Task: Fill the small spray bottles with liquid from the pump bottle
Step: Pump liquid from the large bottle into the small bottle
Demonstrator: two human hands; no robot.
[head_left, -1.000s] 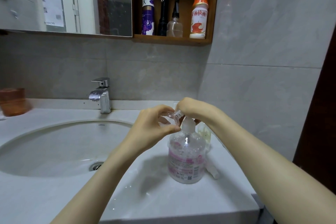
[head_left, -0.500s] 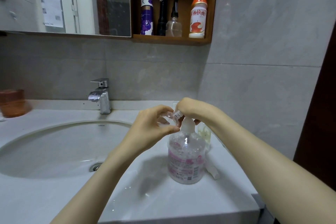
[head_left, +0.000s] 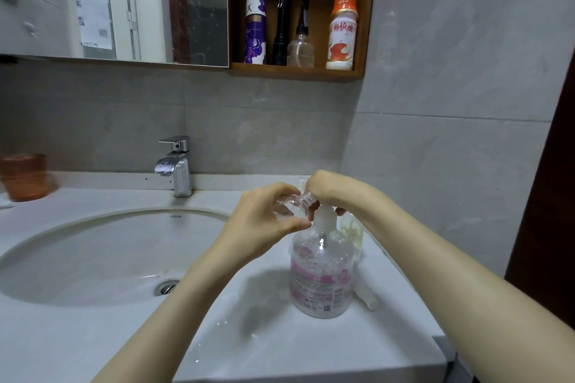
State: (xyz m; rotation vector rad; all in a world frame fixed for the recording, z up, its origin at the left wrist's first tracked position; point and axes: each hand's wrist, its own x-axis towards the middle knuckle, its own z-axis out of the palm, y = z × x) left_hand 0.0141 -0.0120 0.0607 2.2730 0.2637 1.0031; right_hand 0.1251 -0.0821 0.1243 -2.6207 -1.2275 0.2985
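Above the right side of the table (head_left: 280, 348), the left hand (head_left: 264, 222) gripped the small spray bottle (head_left: 291, 203), long axis near horizontal, neck pointing right. The right hand (head_left: 331, 193) curled over the head of the upright pump bottle (head_left: 320, 277), whose pink label was unreadable. The basin (head_left: 93, 258) read "ARROW".

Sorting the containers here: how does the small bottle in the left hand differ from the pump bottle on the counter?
The small bottle is tiny and tilted sideways in the left hand; the pump bottle is far bigger, pink-labelled and upright on the counter, right hand over its pump. Both are clear.
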